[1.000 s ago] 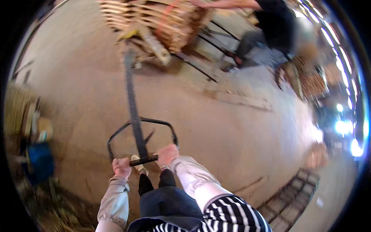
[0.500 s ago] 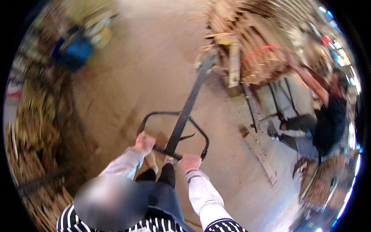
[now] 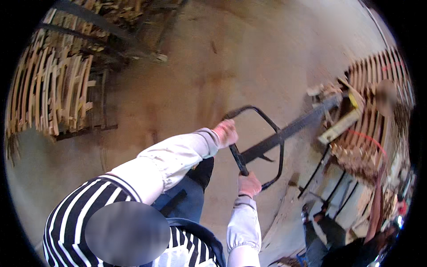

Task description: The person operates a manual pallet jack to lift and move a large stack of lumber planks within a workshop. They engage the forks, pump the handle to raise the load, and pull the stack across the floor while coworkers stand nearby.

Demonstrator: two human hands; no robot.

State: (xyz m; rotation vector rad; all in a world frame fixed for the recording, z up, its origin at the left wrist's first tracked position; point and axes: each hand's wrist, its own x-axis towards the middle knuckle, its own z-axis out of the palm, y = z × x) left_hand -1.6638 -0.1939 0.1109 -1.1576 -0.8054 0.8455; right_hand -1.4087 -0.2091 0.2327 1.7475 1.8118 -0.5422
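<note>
Both my hands are closed round the crossbar of a black metal pull handle point(image 3: 281, 155), shaped like a loop with a small lever inside it. My left hand point(image 3: 226, 132) grips the far end of the crossbar. My right hand point(image 3: 249, 184) holds its near end. From the loop a long dark drawbar point(image 3: 302, 124) runs up and right to a bundle of wooden strips point(image 3: 356, 153) tied with a red strap. What carries the bundle is mostly hidden.
Beside the bundle at lower right stands a co-worker in dark clothes point(image 3: 327, 231), an arm raised against the wood. Another stack of wooden strips point(image 3: 55, 89) rests on a dark metal frame at far left. Dark beams point(image 3: 95, 20) cross above it. Brown floor point(image 3: 191, 75) lies between.
The view has turned left, so the bundle, drawbar and co-worker now appear farther right and lower. The drawbar lies flatter across the picture. My hands keep their grip on the crossbar.
</note>
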